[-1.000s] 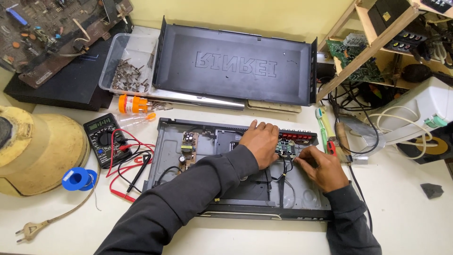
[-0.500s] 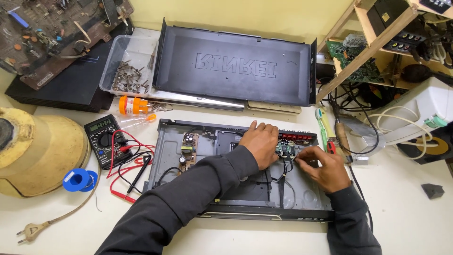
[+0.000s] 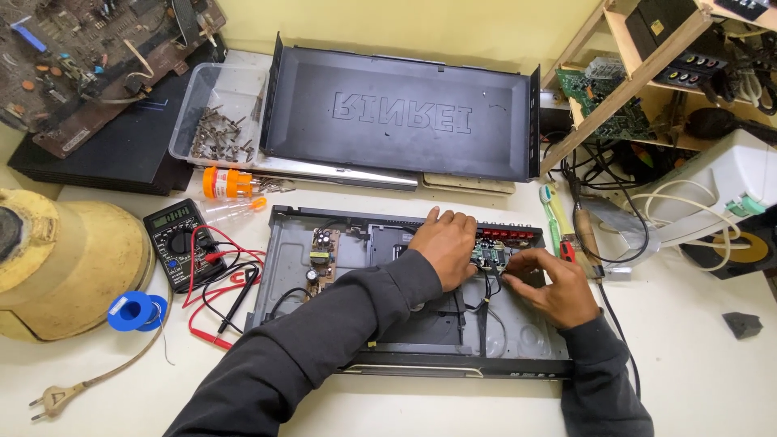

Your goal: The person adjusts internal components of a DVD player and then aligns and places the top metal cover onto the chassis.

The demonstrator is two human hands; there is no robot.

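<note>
An open black player chassis [image 3: 528,338] lies on the white table in front of me. A power board [image 3: 324,249] sits at its left and a small green circuit board [image 3: 490,252] at its back right, next to red rear sockets [image 3: 510,235]. My left hand [image 3: 447,241] rests flat on the chassis, touching the left edge of the small board. My right hand [image 3: 549,285] pinches a thin black wire [image 3: 486,298] where it meets the small board. Dark sleeves cover both arms.
The removed black lid [image 3: 405,113] stands behind the chassis, beside a clear tray of screws [image 3: 218,113]. To the left are a multimeter [image 3: 176,239] with red and black leads, an orange screwdriver [image 3: 222,182] and a blue roll [image 3: 133,310]. A soldering iron [image 3: 587,235] lies on the right.
My right hand's fingers have edged slightly left toward the small board. My left hand has stayed in place.
</note>
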